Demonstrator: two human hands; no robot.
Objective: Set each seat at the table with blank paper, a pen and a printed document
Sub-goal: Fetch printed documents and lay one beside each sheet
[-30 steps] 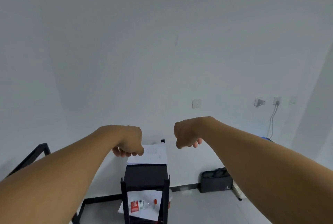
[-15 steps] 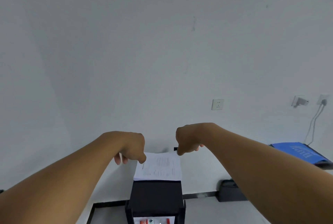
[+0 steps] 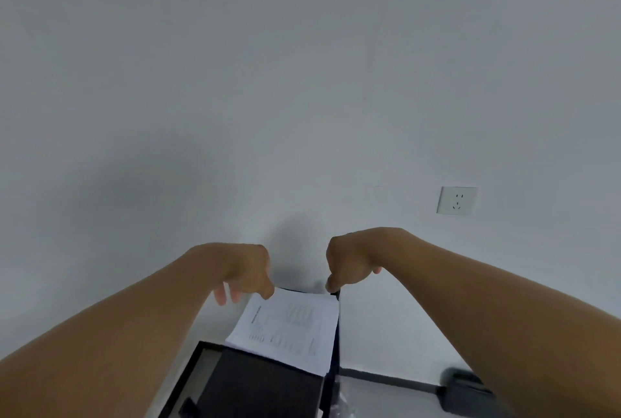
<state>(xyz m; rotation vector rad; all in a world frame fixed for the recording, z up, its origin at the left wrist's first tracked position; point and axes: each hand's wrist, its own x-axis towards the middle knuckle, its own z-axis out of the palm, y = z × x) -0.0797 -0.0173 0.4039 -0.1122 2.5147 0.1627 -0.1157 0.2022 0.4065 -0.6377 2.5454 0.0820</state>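
Since a second ago both hands are closing on the printed document (image 3: pixel 289 327) atop the black shelf unit (image 3: pixel 262 384), left hand (image 3: pixel 247 271) and right hand (image 3: pixel 347 261) curled at its far corners, grip unconfirmed, so pickup appears imminent.

The printed document (image 3: pixel 289 327) text is blurred; the black shelf (image 3: pixel 262 387) seems cut off below.

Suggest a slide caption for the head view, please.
Both hands reach the printed document atop a black rack.
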